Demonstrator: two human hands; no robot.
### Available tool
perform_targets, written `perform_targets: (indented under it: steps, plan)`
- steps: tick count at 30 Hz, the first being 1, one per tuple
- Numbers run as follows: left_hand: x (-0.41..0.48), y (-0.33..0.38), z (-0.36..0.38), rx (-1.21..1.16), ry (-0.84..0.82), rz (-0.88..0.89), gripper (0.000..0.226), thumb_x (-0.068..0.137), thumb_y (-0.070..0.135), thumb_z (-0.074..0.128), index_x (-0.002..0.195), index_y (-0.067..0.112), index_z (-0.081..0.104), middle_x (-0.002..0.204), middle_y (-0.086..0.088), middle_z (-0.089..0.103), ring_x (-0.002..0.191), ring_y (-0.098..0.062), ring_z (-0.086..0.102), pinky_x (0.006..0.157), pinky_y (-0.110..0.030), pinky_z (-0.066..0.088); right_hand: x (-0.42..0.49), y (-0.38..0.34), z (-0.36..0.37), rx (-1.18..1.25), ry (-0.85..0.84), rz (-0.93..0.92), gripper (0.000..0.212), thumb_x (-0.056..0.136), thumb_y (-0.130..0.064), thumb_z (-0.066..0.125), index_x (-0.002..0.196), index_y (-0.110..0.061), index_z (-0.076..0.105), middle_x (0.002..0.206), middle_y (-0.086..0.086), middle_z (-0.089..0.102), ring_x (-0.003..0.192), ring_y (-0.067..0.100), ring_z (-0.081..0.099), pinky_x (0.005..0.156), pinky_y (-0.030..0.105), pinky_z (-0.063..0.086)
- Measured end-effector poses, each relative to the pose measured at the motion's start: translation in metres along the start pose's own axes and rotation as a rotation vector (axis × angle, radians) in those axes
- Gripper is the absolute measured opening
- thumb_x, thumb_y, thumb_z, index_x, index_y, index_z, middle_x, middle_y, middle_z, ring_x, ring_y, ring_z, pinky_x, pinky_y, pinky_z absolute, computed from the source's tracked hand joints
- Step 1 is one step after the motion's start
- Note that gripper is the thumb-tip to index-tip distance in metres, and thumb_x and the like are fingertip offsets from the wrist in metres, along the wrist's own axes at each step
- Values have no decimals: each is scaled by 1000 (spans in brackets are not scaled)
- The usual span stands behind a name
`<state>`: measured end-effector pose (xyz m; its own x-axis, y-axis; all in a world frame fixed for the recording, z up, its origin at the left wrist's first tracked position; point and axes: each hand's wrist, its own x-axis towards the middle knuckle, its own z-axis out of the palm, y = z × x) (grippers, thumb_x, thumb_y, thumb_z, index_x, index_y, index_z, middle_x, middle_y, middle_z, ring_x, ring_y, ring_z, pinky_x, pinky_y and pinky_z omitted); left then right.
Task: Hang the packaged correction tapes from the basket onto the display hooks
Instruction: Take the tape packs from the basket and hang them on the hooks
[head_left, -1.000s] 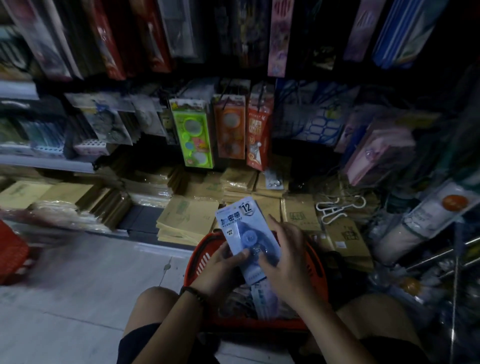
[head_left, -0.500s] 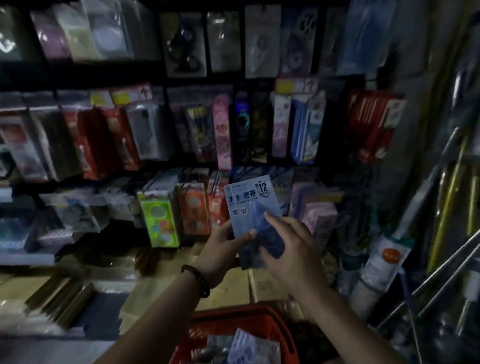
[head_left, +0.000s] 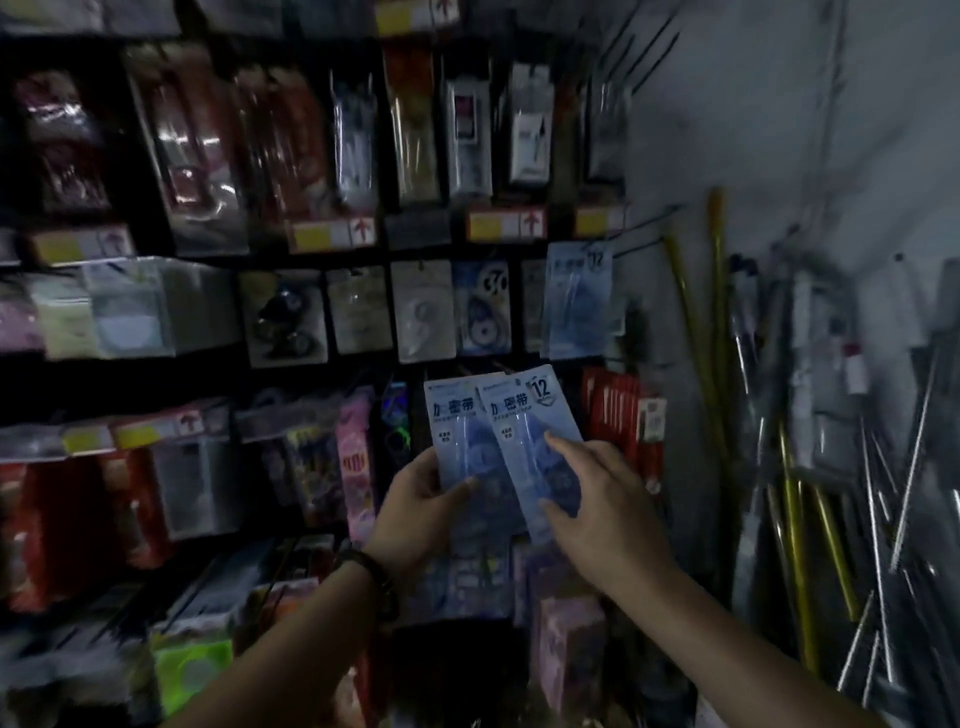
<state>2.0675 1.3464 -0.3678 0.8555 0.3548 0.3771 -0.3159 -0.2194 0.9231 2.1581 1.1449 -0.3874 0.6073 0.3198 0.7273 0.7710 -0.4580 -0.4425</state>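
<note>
Two light-blue packaged correction tapes are fanned apart in front of the display rack. My left hand (head_left: 418, 512) grips the left pack (head_left: 451, 431) from below. My right hand (head_left: 597, 499) pinches the right pack (head_left: 530, 421), the one with "12" in its corner, between thumb and forefinger. A matching blue pack (head_left: 574, 301) hangs on a display hook above them, at the right end of the middle row. The basket is out of view.
Rows of hanging stationery packs (head_left: 421, 312) fill the rack, with yellow price tags (head_left: 332, 234) on the rails. Bare wire hooks (head_left: 644, 218) stick out at the rack's right end. Metal and yellow rods (head_left: 789, 493) lean against the right wall.
My view has swung up from the red basket to the hanging rows. Both hands rose with the packs, and the stack has spread into two separate packs.
</note>
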Motion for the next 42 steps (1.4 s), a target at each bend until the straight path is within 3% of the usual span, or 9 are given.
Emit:
perform_targets:
  steps: [5, 9, 15, 24, 32, 35, 39, 42]
  plan:
    - [48, 28, 6, 45, 26, 65, 32, 96, 5, 73, 125, 15, 65, 117, -6, 79, 108, -28, 77, 96, -54, 62, 45, 23, -18, 12, 67, 30, 69, 91, -30, 79, 152, -37, 47, 128, -17, 45, 114, 2, 49, 97, 17, 43]
    - [77, 48, 11, 48, -1, 84, 26, 96, 11, 74, 120, 20, 70, 110, -6, 81, 99, -27, 79, 88, -50, 65, 85, 38, -20, -16, 126, 44, 68, 89, -28, 79, 150, -35, 49, 128, -12, 46, 118, 11, 53, 101, 32, 52]
    - [112, 60, 21, 58, -1, 88, 27, 92, 16, 80, 117, 22, 74, 108, -7, 82, 100, -30, 79, 91, -58, 62, 136, 53, -36, -159, 223, 107, 68, 93, -33, 73, 154, -33, 43, 136, -4, 51, 118, 16, 55, 85, 22, 40]
    - [136, 76, 36, 51, -12, 92, 22, 96, 11, 75, 112, 25, 72, 105, -4, 81, 96, -24, 79, 85, -53, 66, 181, 59, -32, -153, 288, 4, 74, 93, -31, 74, 156, -37, 37, 139, -3, 44, 123, 20, 52, 92, 43, 57]
    - [141, 81, 38, 22, -46, 72, 25, 96, 11, 75, 113, 28, 70, 106, -3, 80, 87, -16, 80, 72, -40, 67, 196, 65, -35, -198, 283, -15, 73, 93, -35, 73, 156, -35, 38, 134, -1, 43, 117, 18, 52, 86, 31, 55]
    - [144, 84, 39, 9, -74, 60, 27, 96, 11, 74, 115, 29, 69, 108, -6, 79, 86, -19, 81, 70, -39, 67, 199, 65, -38, -222, 313, -14, 69, 91, -39, 71, 154, -32, 42, 131, -1, 45, 115, 19, 53, 84, 35, 57]
    - [147, 86, 34, 30, -85, 60, 32, 95, 14, 76, 122, 28, 69, 114, -8, 77, 93, -24, 81, 77, -44, 67, 203, 67, -39, -240, 281, 13, 68, 90, -45, 70, 152, -34, 43, 127, -2, 43, 108, 17, 53, 81, 35, 56]
    - [149, 87, 33, 30, -78, 50, 37, 94, 15, 78, 127, 26, 68, 118, -9, 78, 101, -29, 79, 87, -53, 65, 215, 68, -34, -317, 242, 20, 71, 86, -49, 71, 149, -39, 39, 129, 1, 44, 114, 22, 54, 87, 42, 58]
